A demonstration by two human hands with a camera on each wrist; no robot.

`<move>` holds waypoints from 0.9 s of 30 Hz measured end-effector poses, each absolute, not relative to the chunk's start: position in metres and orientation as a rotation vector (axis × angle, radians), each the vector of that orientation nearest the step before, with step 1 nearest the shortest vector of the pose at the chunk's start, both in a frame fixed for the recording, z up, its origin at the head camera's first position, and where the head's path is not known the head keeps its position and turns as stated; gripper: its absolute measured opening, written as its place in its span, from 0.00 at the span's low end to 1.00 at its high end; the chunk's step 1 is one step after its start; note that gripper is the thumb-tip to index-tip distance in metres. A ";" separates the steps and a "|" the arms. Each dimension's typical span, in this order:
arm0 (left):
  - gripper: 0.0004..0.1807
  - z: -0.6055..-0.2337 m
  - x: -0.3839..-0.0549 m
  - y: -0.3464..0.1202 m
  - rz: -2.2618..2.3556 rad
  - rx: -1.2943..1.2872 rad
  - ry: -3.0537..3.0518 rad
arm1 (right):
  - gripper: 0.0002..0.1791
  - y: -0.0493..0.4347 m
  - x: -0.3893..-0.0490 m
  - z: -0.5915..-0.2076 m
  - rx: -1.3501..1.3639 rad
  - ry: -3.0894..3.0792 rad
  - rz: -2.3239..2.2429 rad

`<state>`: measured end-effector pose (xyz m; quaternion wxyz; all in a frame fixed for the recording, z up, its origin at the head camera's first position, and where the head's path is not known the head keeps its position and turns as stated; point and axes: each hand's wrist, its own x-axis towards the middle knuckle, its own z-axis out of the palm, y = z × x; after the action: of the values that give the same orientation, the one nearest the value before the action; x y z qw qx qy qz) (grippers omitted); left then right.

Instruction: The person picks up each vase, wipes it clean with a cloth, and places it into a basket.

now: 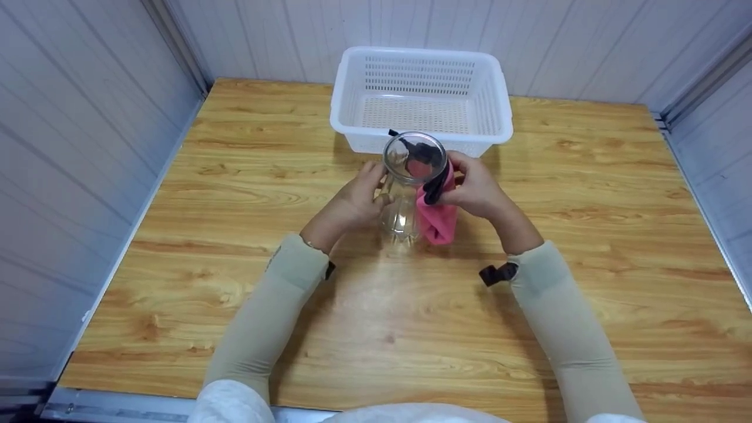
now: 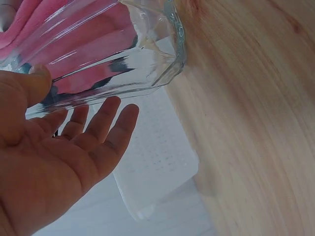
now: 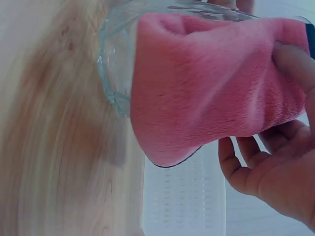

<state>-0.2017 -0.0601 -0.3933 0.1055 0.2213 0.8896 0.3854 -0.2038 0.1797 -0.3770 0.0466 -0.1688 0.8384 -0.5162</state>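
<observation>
A tall clear glass vase [image 1: 401,220] with a round rim and faceted base stands upright on the table. My left hand [image 1: 359,197] holds its left side, thumb near, fingers around the far side; in the left wrist view the hand [image 2: 64,147] has its thumb against the glass [image 2: 152,64]. My right hand [image 1: 479,188] grips a pink plush cloth [image 1: 437,220] with dark edging against the vase's right side. The cloth [image 3: 211,83] covers much of the glass in the right wrist view, pinched by the thumb. Pink and dark show through the rim; whether any cloth is inside, I cannot tell.
Right behind the vase, a white perforated plastic basket [image 1: 420,134] stands at the back of the wood-grain table [image 1: 388,329]. Pale panel walls [image 1: 364,23] enclose the back and both sides.
</observation>
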 end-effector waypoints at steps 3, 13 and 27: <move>0.30 -0.392 -0.202 -0.060 1.114 0.662 2.648 | 0.31 0.180 -0.205 -0.386 -0.515 2.591 -1.507; 0.35 -0.392 -0.200 -0.061 1.123 0.639 2.627 | 0.32 0.183 -0.203 -0.413 -0.571 2.615 -1.319; 0.31 -0.394 -0.201 -0.061 1.164 0.668 2.624 | 0.31 0.176 -0.194 -0.366 -0.560 2.606 -1.539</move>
<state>-0.2006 -0.0611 -0.3941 0.0969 0.2256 0.8861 0.3931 -0.1941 0.1762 -0.3658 0.0319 -0.1819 0.8463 -0.4996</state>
